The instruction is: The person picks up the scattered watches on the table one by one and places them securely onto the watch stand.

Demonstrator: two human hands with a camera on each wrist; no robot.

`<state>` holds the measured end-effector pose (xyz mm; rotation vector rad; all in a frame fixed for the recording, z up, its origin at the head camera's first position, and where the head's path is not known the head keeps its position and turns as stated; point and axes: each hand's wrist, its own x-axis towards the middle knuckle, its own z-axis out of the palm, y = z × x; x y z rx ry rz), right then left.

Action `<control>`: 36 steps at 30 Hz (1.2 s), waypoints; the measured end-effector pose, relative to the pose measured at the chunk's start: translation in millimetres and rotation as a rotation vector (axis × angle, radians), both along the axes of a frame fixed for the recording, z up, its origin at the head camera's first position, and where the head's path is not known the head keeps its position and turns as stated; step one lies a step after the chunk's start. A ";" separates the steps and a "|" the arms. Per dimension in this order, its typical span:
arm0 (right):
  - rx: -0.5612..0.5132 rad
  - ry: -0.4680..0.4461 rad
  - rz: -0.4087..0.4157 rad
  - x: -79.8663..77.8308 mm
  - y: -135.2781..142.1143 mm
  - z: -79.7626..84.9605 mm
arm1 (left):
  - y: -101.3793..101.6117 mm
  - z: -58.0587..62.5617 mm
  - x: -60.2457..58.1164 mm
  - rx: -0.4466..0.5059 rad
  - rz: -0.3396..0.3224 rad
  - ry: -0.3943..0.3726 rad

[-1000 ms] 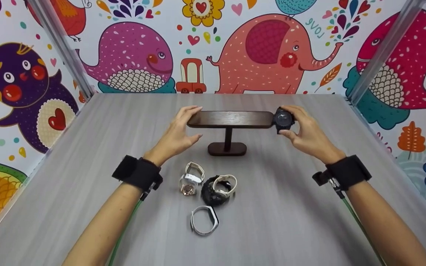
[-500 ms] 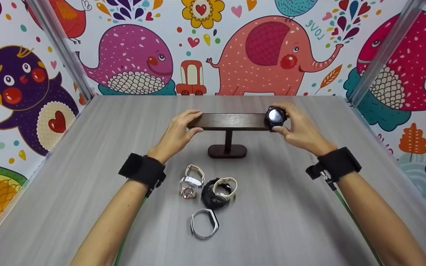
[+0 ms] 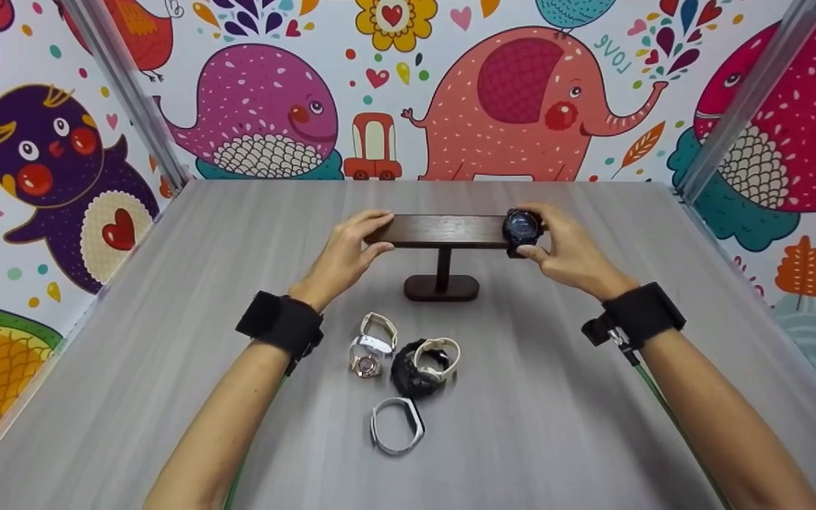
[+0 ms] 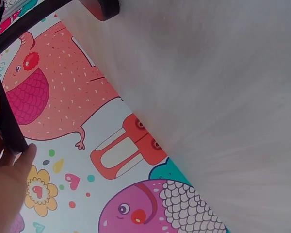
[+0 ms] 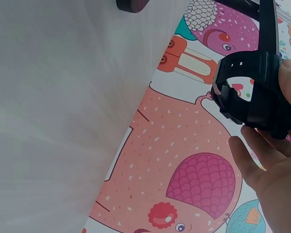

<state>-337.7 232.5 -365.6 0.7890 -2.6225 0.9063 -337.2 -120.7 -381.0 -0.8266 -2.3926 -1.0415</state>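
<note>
In the head view, the mirrored word "LOVE" (image 3: 612,54) shows at one o'clock on the wall (image 3: 465,64); marks on the black watch (image 3: 521,227) are too small to read. It sits at the three o'clock end of the dark stand (image 3: 443,230), pinched in the right hand (image 3: 574,253); the left hand (image 3: 346,249) pinches the nine o'clock end. The left wrist view shows that grip at eight o'clock; the right wrist's, fingers bent beneath the strap loop at three.

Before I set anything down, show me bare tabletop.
Grey tabletop lies bare between the loose black, white and silver watches and the right forearm, and left of the left forearm. Crowded: just in front of the brown wooden stand.
</note>
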 end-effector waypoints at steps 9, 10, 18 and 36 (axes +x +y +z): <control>0.021 -0.016 -0.016 -1.2 -3.1 -1.0 | 1.0 -1.2 0.7 0.021 0.006 0.001; 0.021 -0.016 -0.016 -1.1 -3.0 -1.1 | 1.0 -1.6 0.5 0.023 0.006 0.001; 0.041 -0.004 -0.023 -1.2 -3.8 2.3 | 0.6 -1.9 -0.9 0.034 0.005 -0.013; 0.081 0.055 0.008 -5.0 -17.4 8.0 | 0.6 4.7 -0.2 -0.009 0.005 -0.040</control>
